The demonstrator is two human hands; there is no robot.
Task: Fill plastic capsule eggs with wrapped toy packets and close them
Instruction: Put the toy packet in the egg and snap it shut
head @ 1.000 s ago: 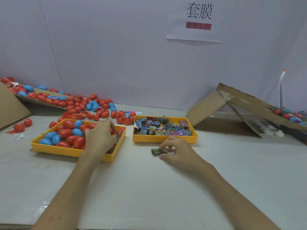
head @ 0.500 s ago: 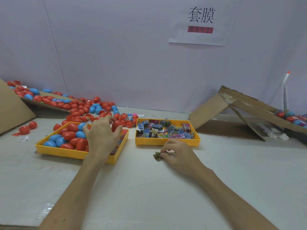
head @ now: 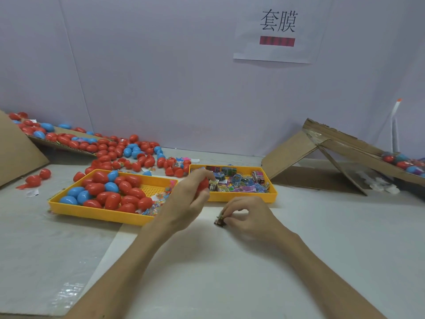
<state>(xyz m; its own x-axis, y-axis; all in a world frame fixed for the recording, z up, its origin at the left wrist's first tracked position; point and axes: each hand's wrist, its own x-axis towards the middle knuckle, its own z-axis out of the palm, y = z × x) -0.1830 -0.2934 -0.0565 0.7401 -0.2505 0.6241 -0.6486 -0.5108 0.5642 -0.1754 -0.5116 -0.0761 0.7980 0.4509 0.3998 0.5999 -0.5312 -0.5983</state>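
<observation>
Worktable (head: 322, 238), white, bearing everything below; yellow egg tray (head: 96, 212) at left, with red and blue capsule eggs (head: 110, 199) heaped toward its left end; yellow packet tray (head: 241, 197) just to its right, with wrapped toy packets (head: 241, 181) in a mixed layer; left hand (head: 186, 201) held up in front of the gap between the two trays, fingers curled round a red egg (head: 203, 185) — most of the shell is hidden in the palm, so its long axis, and whether it is split open, cannot be told; right hand (head: 253, 218) low over the table in front of the packet tray, thumb and fingertips pinching one small dark packet (head: 220, 221), which sits at or just above the surface.

Governing relation: the packet lies to the right of and below the egg, near it but apart; the right hand has the filling, the left the shell.

Judgement — the next move calls for the egg's mouth to be opened and turned toward the packet, with the hands meeting between them.
</observation>
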